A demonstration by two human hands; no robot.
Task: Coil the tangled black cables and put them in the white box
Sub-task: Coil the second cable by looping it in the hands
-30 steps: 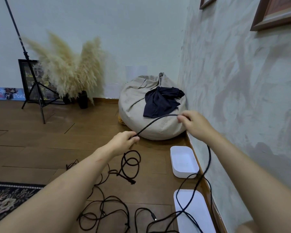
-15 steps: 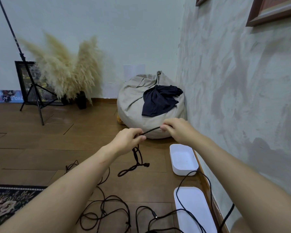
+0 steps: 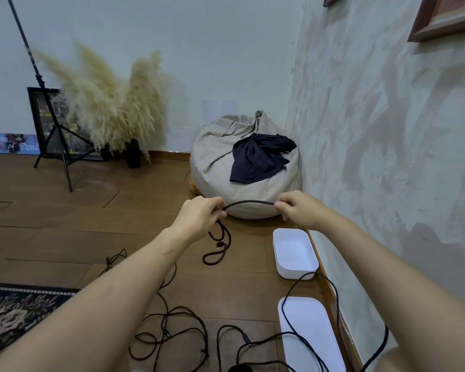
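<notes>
A black cable point(image 3: 249, 202) arches between my two hands, raised above the floor. My left hand point(image 3: 199, 216) pinches one end of that stretch, and small loops with a plug hang below it point(image 3: 220, 247). My right hand point(image 3: 297, 208) pinches the other end. More tangled black cables point(image 3: 172, 328) lie on the wooden floor near me. The open white box point(image 3: 295, 253) stands on the floor by the wall, below my right hand. Its white lid point(image 3: 310, 334) lies nearer to me with a cable running across it.
A beige beanbag point(image 3: 223, 162) with a dark blue cloth point(image 3: 258, 158) sits in the corner ahead. A tripod stand point(image 3: 55, 138), pampas grass in a dark vase point(image 3: 113, 103) and a framed picture stand at the back left. A patterned rug point(image 3: 14, 315) lies at the lower left. The wall runs close on the right.
My hands came close together half a second ago and have now spread apart again, with a new arch of cable between them. The loops under my left hand have gathered and hang shorter.
</notes>
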